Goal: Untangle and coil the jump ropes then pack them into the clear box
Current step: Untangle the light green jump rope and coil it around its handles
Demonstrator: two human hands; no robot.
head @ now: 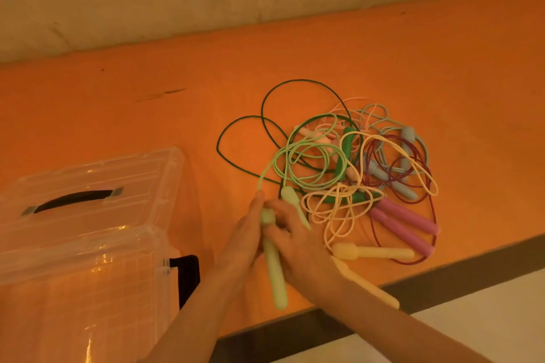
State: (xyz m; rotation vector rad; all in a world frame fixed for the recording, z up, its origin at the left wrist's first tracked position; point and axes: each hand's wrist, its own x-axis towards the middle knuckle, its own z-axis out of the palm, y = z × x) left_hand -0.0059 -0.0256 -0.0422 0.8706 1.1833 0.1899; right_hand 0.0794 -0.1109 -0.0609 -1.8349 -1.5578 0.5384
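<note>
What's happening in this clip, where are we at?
A person is working on a tangled pile of jump ropes on an orange table. Both hands are on a light green handle: the left hand and right hand grip it near its top, where its cord leads up into the pile. The second light green handle lies just beside them. The clear box sits to the left with its lid on, nothing packed yet.

No text, label, brand, number or sign can be read anywhere in view.
</note>
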